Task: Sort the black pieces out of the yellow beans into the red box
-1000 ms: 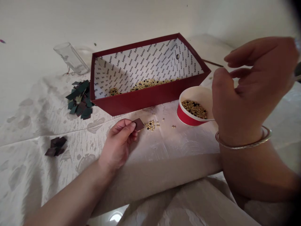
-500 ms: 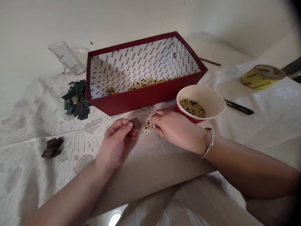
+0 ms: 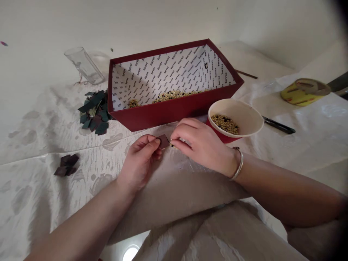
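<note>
My left hand (image 3: 143, 156) pinches a small flat dark brown piece (image 3: 164, 141) between thumb and fingers. At its right edge my right hand (image 3: 202, 146) is closed in a pinch, its fingertips touching or almost touching the piece. What those fingertips hold is too small to make out. Some small yellowish and black grains, perhaps beads, show partly under my right hand. Just behind that hand stands a red cup with a white inside (image 3: 250, 116), with a heap of the same grains (image 3: 225, 124) in it.
A dark red box (image 3: 174, 114) with more grains stands behind my hands. Left of it are a pile of dark green pieces (image 3: 95, 110) and a tilted clear glass (image 3: 85, 67). Several dark pieces (image 3: 66, 165) lie nearer. A black pen-like tool (image 3: 278, 125) and yellow tin (image 3: 304, 94) are right.
My right hand has come away from the grains on the table and risen to the edge of the brown piece. My left hand keeps its hold. The view has shifted slightly.
</note>
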A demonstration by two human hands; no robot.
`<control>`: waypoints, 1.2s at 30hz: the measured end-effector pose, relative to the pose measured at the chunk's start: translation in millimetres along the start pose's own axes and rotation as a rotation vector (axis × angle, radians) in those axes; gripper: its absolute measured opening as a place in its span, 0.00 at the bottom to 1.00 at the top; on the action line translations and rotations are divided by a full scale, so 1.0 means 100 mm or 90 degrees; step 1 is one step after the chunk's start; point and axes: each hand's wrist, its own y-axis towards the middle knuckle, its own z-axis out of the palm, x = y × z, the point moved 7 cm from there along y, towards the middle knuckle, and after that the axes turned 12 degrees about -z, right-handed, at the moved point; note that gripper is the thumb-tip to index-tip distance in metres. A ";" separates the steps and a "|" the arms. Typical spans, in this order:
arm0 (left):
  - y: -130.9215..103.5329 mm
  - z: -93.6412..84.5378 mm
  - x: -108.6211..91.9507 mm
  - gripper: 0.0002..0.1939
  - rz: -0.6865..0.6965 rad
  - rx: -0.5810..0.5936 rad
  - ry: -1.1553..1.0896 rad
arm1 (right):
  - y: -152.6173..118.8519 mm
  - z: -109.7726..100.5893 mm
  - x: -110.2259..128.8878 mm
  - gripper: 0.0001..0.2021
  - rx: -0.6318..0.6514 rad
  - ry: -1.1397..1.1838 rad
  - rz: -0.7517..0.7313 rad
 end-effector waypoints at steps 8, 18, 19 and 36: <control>-0.05 0.06 0.00 0.08 -0.002 0.015 0.040 | 0.00 0.00 0.26 0.11 -0.062 -0.013 -0.127; -0.07 0.07 0.01 0.08 -0.019 0.001 0.027 | -0.01 0.03 0.24 0.14 -0.058 -0.091 -0.096; -0.07 0.07 0.01 0.08 -0.019 0.000 0.027 | -0.01 0.04 0.23 0.14 -0.058 -0.088 -0.090; -0.07 0.07 0.01 0.07 -0.012 -0.006 0.045 | 0.02 0.09 0.15 0.05 -0.063 -0.002 -0.016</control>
